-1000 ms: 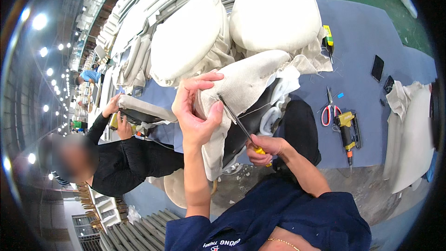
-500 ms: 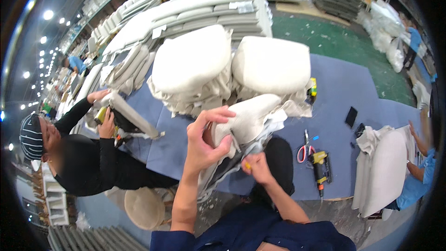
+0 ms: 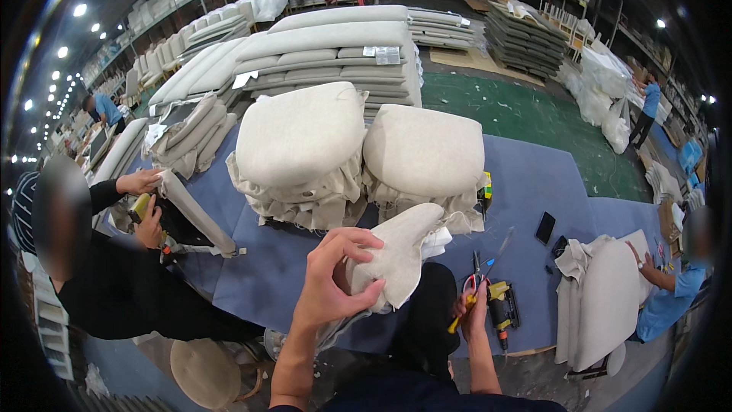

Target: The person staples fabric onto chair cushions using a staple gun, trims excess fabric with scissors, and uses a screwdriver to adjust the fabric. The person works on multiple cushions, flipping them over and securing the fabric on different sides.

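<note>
My left hand [image 3: 335,278] grips the edge of a beige fabric-covered padded piece [image 3: 404,248], fingers on its top and thumb on the lower side. The piece leans up near my lap, its far end narrow and rounded; loose fabric hangs below. To the right, my right hand [image 3: 474,311] is closed on a tool with a yellow handle [image 3: 454,326] and a long thin metal shaft, whose exact kind I cannot make out. Beside that hand lie red-handled scissors [image 3: 470,282] and a yellow-and-black nail gun [image 3: 501,311] on the blue-grey table [image 3: 526,175].
Two stacks of beige cushions [image 3: 301,137] stand ahead. A phone [image 3: 545,227] lies to the right. On the left, a person in black [image 3: 122,282] works on a padded frame [image 3: 194,214]; on the right, a person in blue [image 3: 671,294] handles a large cushion [image 3: 610,294].
My right hand has moved away from the padded piece, rightward to the scissors, carrying the yellow-handled tool. My left hand still holds the piece. The view has tilted up and shifted right.
</note>
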`<state>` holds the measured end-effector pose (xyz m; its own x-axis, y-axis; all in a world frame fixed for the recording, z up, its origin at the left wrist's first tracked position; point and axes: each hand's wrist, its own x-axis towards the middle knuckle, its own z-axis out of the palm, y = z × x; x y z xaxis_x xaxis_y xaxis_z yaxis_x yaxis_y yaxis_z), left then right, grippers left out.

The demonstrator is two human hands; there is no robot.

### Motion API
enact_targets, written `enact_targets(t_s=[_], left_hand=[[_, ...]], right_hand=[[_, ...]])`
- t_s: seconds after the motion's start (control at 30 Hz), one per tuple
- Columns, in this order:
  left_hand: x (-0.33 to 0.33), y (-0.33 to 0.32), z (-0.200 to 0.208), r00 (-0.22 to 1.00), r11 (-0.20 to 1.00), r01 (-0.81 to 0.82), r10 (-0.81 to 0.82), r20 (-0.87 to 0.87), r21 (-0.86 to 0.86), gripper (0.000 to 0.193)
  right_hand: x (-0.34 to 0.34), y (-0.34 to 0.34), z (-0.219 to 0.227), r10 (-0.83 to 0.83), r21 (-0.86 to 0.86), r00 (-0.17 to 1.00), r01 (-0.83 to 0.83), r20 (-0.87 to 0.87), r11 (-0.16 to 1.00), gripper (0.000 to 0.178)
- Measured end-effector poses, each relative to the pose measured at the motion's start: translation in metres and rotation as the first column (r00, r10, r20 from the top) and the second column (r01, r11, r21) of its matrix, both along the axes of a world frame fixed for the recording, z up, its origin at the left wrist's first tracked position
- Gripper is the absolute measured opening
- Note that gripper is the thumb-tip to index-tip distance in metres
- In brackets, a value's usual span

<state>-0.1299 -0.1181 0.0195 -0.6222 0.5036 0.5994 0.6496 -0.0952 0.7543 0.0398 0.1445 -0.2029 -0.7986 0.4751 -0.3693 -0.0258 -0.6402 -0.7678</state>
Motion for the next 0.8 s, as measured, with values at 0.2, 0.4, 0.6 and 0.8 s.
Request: enact_targets(t_s=[0.2,0.4,0.6,0.8], left_hand=[[-0.008,0.014,0.001,0.99,0.999,-0.022,0.027,-0.14,0.036,0.024],[-0.002,0.015,0.0,0.971,0.997,-0.069,0.063,-0.231,-0.017,0.016],[-0.008,0.01,-0.005,0.994,0.993,0.083,-0.075,-0.084,0.088,0.016],[-0.037,0.0,-0.013,0.877,0.855,0.425,-0.47,0.097,0.299,0.02]], right_hand=[[0.054,0.0,-0.058,-0.101,0.371,0.896,-0.075,0.433,0.926,0.059],[0.069,0.024,-0.15,-0.082,0.505,0.936,-0.11,0.342,0.856,0.052],[0.058,0.099,-0.232,0.012,0.712,0.874,-0.404,0.486,0.574,0.036],[0.002,0.125,-0.188,-0.098,0.998,0.993,-0.057,0.059,0.026,0.031]])
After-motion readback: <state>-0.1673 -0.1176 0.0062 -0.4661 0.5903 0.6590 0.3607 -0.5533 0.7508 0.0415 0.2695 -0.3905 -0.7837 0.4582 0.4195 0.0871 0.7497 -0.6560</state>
